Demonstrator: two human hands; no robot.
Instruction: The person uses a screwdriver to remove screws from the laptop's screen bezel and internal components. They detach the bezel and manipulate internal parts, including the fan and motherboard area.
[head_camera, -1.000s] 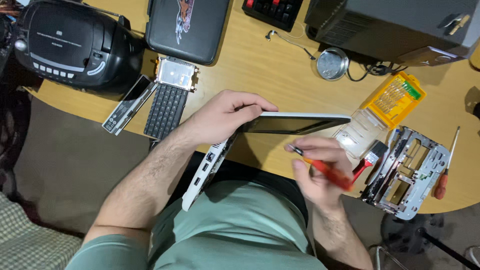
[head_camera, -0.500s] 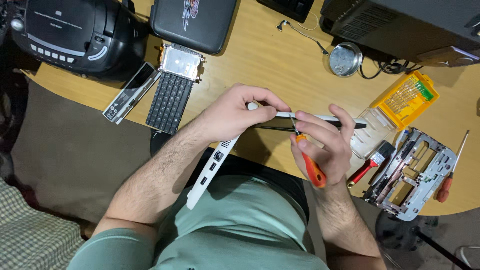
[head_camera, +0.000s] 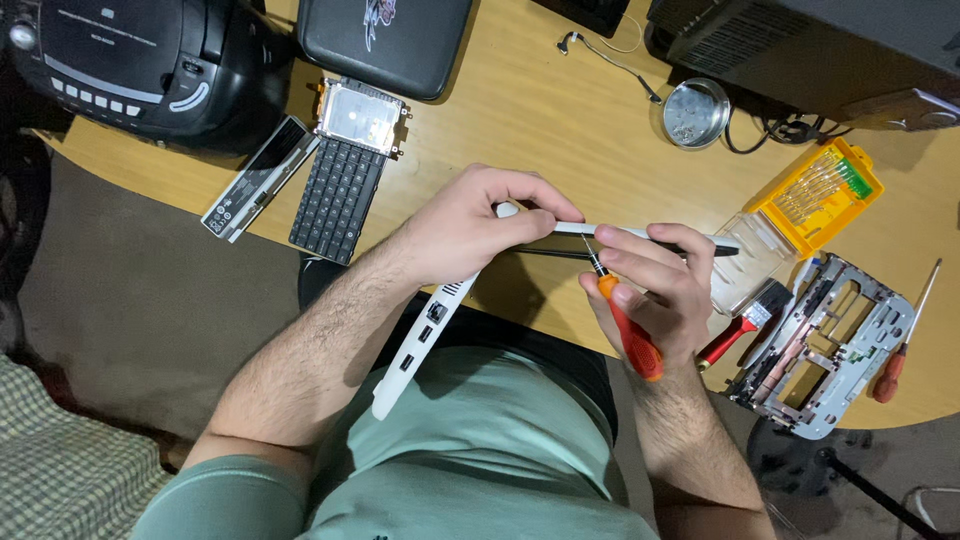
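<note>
Raised since before — screwdriver (head_camera: 628, 330) in right hand (head_camera: 650, 290) touches laptop (head_camera: 430, 325).

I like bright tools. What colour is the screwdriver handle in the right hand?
Orange-red, seen clearly in the head view: the screwdriver sits in the right hand.

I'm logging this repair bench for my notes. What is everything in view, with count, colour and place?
laptop shell: 1, white, held on edge over the lap
screwdriver: 1, orange handle, in the right hand, tip at the shell
radio player: 1, black, table top left
keyboard panel: 1, black, left of centre
battery bar: 1, silver-black, beside the keyboard panel
drive caddy: 1, silver, above the keyboard panel
dark case: 1, black, top centre
metal dish: 1, silver, top right
bit set box: 1, yellow, right
metal frame: 1, grey, far right
second screwdriver: 1, red handle, right edge
brush: 1, red handle, by the frame
left hand: grips the shell
right hand: holds the screwdriver
</note>
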